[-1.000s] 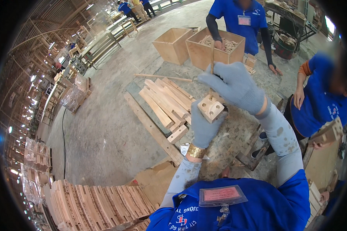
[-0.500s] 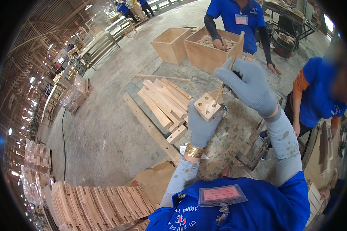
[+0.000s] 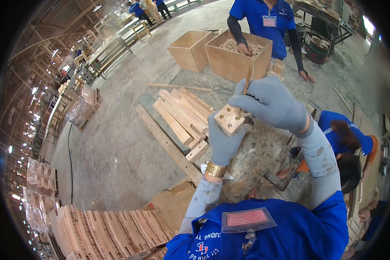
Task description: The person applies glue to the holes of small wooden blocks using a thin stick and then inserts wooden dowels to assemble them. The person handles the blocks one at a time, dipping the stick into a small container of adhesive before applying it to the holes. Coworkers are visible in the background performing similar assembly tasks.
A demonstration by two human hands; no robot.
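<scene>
My left hand [image 3: 223, 147], in a grey glove, is closed around a pale wooden block [image 3: 228, 126] with several round holes in its upward face. Fingers of my gloved right hand [image 3: 276, 105] pinch a thin wooden stick [image 3: 248, 77], which stands nearly upright above the block. Its lower end is at one of the holes on the block's right side; how deep it reaches I cannot tell. A small round dark-topped item [image 3: 248, 123] shows just right of the block, partly hidden by my hands.
Wooden bars [image 3: 184, 117] lie stacked beyond my left hand, beside a long plank [image 3: 167, 144]. A plywood box [image 3: 229, 60] of small wooden pieces stands ahead, where a co-worker [image 3: 268, 26] reaches in. Another co-worker [image 3: 346, 134] bends low at right. Slotted wooden parts [image 3: 112, 229] fill the lower left.
My right hand has moved a little left and down, and the stick has swung more upright at the block. The co-worker at right has gone from standing to bending down.
</scene>
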